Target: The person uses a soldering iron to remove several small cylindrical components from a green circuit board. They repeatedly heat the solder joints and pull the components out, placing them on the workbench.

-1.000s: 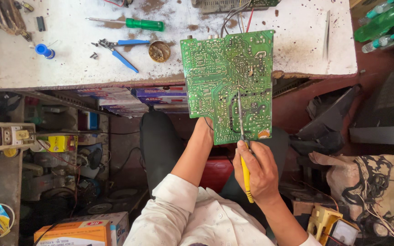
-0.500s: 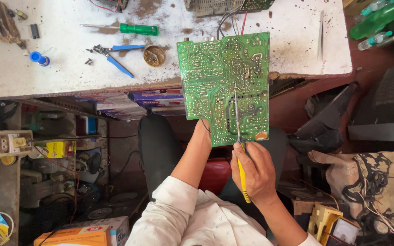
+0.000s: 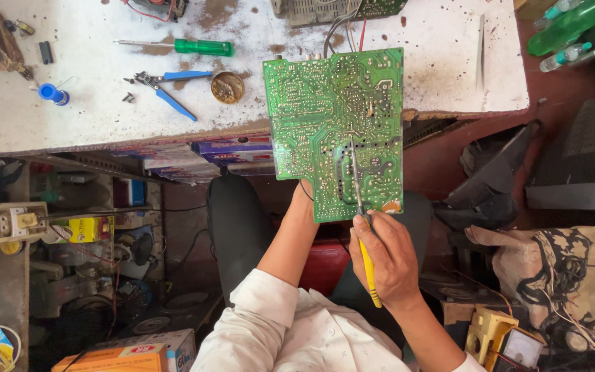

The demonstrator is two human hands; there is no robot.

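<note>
Circuit board (image 3: 335, 131) held tilted at the table (image 3: 70, 117) edge, solder side up. Left hand (image 3: 306, 194) grips its lower edge (fingers hidden behind). Right hand (image 3: 392, 258), below the board, closed around yellow-handled soldering iron (image 3: 361, 227), tip touching board

The left hand (image 3: 306, 196) is almost wholly hidden behind the green circuit board (image 3: 339, 131), so how its fingers grip cannot be told. The soldering iron's (image 3: 361, 227) tip is too fine to tell whether it touches the board. The green bottle (image 3: 566, 24) is cut off by the top edge.
</note>
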